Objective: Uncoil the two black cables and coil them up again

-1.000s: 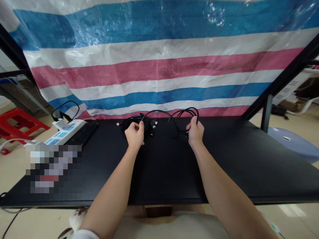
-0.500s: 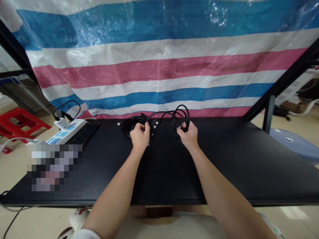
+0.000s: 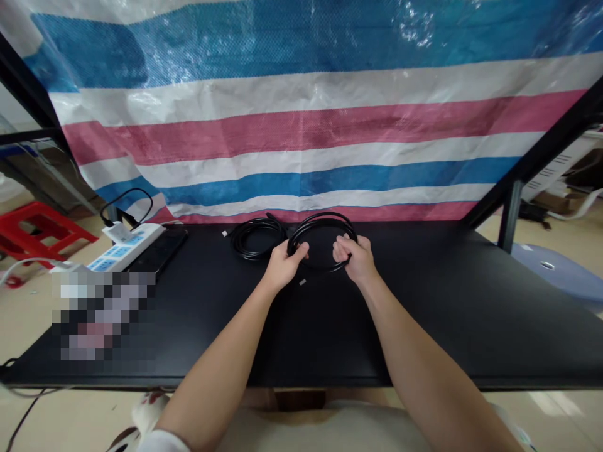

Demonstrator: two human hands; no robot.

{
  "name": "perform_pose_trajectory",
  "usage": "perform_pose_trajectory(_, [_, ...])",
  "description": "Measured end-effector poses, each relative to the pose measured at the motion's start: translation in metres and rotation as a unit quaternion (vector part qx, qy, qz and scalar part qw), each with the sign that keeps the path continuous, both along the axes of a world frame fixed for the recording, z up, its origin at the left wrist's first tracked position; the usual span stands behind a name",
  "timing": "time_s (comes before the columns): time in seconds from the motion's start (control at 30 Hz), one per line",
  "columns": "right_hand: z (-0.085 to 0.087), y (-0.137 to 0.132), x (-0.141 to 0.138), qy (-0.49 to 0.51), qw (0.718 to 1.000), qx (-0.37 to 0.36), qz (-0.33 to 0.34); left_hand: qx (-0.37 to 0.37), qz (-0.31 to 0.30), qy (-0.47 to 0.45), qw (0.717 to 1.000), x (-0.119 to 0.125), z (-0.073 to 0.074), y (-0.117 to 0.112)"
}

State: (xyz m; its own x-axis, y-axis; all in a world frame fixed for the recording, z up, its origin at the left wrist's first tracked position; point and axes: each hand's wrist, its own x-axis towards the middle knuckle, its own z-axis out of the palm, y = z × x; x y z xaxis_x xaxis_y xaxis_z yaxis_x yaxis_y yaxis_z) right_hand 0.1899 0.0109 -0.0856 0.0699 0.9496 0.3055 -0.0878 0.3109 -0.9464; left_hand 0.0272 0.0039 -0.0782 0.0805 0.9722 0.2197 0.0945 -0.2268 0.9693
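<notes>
Left hand (image 3: 282,267) and right hand (image 3: 354,258) each grip opposite sides of a coiled black cable (image 3: 322,220).

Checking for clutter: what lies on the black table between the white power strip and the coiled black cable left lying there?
Only a flat black slab beside the strip, then bare tabletop, in the head view.

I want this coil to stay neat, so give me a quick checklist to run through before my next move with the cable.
1. Left hand grips the near coil's left side: ok.
2. Right hand grips its right side: ok.
3. Loops lie together in one ring: ok.
4. Loose plug end tucked in: not ok, it lies below the ring.
5. Apart from the second coil: cannot tell, they meet near the left hand.
6. Table in front bare: ok.
</notes>
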Motion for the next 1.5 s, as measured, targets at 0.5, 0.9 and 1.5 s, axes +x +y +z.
perform_pose_trajectory(0.5, [-0.027, 0.014, 0.004, -0.264, 0.938, 0.046, -0.218, -0.089, -0.189, 0.027, 0.978, -0.010, -0.003, -0.002])
perform_pose_trajectory(0.9, [-0.023, 0.007, -0.014, -0.261, 0.933, 0.079, -0.236, -0.053, -0.007, -0.203, 0.978, -0.002, -0.003, 0.003])
perform_pose_trajectory(1.5, [0.018, 0.041, -0.095, -0.352, 0.922, 0.027, -0.160, 0.042, 0.335, -0.116, 0.934, -0.069, 0.008, 0.031])
